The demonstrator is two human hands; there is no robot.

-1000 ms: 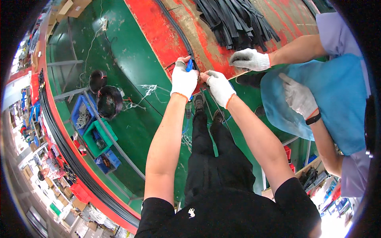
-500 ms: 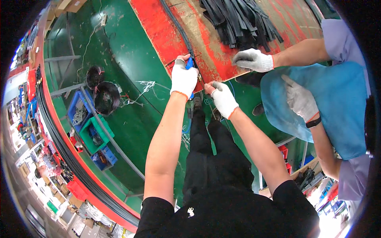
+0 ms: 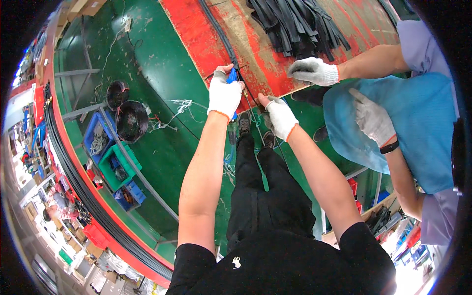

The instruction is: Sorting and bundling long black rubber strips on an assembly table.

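the left hand [image 3: 224,96] keeps a clenched grip on a blue-handled tool [image 3: 231,77] at the red desk [image 3: 206,39] edge, against a black cable [image 3: 221,37]. the right hand [image 3: 280,117] pinches a thin wire [image 3: 251,105] just beside it.

White knit gloves with orange cuffs, a black short-sleeved shirt, black trousers, dark shoes.

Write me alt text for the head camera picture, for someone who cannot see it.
Seen from above, a person's white-gloved left hand grips a blue-handled tool against a black cable at the edge of a worn red workbench, while the right hand holds thin wire just beside it. A co-worker in a blue apron rests a gloved hand on the bench near a pile of black strips.
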